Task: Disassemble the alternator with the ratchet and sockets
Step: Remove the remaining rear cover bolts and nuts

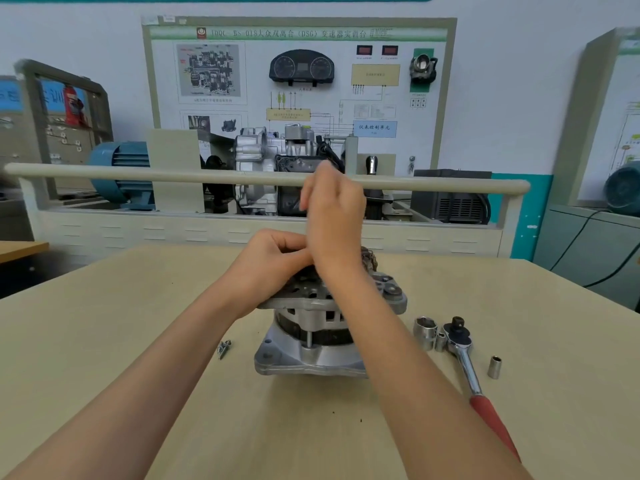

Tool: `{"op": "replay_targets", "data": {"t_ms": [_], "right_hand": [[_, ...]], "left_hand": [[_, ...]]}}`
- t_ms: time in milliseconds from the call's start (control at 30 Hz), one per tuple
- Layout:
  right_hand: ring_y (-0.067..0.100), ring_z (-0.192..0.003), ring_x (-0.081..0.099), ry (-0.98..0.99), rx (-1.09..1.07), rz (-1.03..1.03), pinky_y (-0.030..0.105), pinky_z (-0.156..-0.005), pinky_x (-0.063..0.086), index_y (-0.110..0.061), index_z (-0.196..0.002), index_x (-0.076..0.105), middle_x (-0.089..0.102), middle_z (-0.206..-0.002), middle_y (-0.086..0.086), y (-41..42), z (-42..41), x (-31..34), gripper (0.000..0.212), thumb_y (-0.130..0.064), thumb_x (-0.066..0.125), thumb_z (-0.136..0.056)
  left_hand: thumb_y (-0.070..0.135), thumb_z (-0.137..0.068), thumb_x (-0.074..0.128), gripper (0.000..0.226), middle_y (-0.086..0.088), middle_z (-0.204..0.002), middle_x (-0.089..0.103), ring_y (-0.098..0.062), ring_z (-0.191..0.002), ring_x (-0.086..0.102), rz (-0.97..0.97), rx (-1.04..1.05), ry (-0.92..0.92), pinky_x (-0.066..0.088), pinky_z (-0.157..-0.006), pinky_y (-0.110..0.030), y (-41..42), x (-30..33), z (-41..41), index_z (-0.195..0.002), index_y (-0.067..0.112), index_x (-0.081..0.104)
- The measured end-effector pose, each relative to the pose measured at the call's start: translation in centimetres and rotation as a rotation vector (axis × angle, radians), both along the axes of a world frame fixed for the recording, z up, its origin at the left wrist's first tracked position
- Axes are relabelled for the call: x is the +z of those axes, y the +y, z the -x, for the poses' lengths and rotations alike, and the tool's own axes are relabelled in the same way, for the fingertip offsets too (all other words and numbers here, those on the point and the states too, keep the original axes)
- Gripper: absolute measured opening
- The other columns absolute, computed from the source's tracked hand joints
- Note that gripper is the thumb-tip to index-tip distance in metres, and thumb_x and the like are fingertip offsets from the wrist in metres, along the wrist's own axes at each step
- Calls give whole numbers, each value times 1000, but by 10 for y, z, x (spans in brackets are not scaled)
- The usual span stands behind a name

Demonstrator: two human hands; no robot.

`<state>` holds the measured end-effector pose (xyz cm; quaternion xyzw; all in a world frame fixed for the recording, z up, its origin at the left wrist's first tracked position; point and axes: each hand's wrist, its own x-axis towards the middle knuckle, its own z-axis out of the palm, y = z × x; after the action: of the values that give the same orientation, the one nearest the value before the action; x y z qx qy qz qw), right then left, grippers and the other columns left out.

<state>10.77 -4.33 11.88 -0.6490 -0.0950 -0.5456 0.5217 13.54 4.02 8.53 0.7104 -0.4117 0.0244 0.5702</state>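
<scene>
Metal body: the alternator [322, 334] stands on end at the middle of the pale wooden table [104, 341], its wide flange down and its finned end cap up.
Left hand: the left hand [273, 258] sits on top of the alternator, fingers curled in over the end cap; what they grip is hidden.
Right hand: the right hand [334, 209] is raised above the alternator, blurred, fingers bunched together; I cannot tell whether it pinches anything.
Ratchet: the ratchet [474, 372] lies untouched to the right of the alternator, red handle toward me.
Sockets: a large socket [425, 332] and a small socket [440, 341] touch its head; a loose socket [494, 367] stands just beyond.
Screws: a small cluster of screws [224, 348] lies left of the base.
</scene>
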Motion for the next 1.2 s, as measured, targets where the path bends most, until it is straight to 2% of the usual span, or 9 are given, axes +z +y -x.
{"op": "replay_targets", "data": {"t_ms": [100, 167, 300, 500, 633, 733, 900, 1067, 1200], "right_hand": [[20, -76, 47, 30, -680, 341, 31, -83, 38, -7, -66, 56, 51, -71, 3, 9, -2, -11, 25, -20, 44, -83], [21, -77, 46, 65, -709, 340, 35, -87, 36, -7, -65, 59, 51, -70, 2, 11, -2, -10, 27, -22, 43, -82], [10, -46, 32, 64, -60, -57, 29, -55, 31, -16, -42, 31, 32, -41, -8, 2, 2, 9, 48, -17, 40, -89], [12, -48, 43, 95, 548, -364, 20, -62, 47, -14, -40, 35, 40, -44, 1, -14, 4, 15, 55, -13, 30, -95], [15, -67, 45, 34, -288, 170, 27, -70, 39, -12, -57, 48, 48, -62, 0, 1, 4, -6, 34, -19, 39, -89], [22, -85, 46, 106, -825, 397, 32, -91, 33, -7, -77, 62, 55, -81, 5, 10, 2, -13, 24, -23, 45, -82], [10, -54, 35, -5, -289, 110, 28, -64, 34, -19, -43, 31, 33, -47, -11, 8, 7, 3, 38, -23, 39, -79], [12, -46, 39, 45, 476, -388, 22, -65, 43, -16, -40, 30, 37, -45, 4, -16, 9, 16, 54, -13, 32, -93], [10, -54, 42, 13, 118, -113, 24, -66, 40, -14, -48, 39, 42, -52, -2, -1, 8, 4, 39, -18, 37, -87]], "left_hand": [[-9, -84, 51, 26, -8, -58, 63, -6, -45, 51, 2, 86, -2, 41, -44, -15, -1, 0, -3, -67, 0, 67], [-9, -84, 50, 28, -4, -54, 61, -2, -43, 50, 1, 89, -16, 39, -43, -12, -2, 0, -3, -65, 4, 66], [-2, -86, 57, 52, 14, -53, 66, 6, -51, 60, -12, 8, -31, 43, -49, -7, -3, 1, 2, -49, 33, 69], [18, -89, 62, 18, 13, -82, 74, 2, -78, 69, 14, -73, -29, 47, -64, -7, -2, 2, 3, -85, 28, 75], [-5, -86, 55, 42, 2, -59, 68, -1, -52, 58, -27, 78, -47, 45, -52, -13, -3, 1, 0, -58, 22, 72], [-7, -87, 51, 14, -22, -79, 66, -16, -68, 57, -25, 132, -64, 47, -63, -29, -4, 3, -3, -87, -5, 65], [-7, -85, 52, 51, 13, -45, 60, 6, -43, 54, -26, 46, -48, 38, -44, -6, -3, 1, 5, -46, 23, 63], [19, -88, 63, 15, 18, -84, 73, 6, -81, 67, 11, -72, -32, 46, -64, -4, -3, 2, 5, -91, 30, 73], [1, -88, 58, 41, 12, -62, 70, 6, -58, 63, -1, -23, -24, 45, -53, -7, -2, 0, 2, -62, 29, 74]]}}
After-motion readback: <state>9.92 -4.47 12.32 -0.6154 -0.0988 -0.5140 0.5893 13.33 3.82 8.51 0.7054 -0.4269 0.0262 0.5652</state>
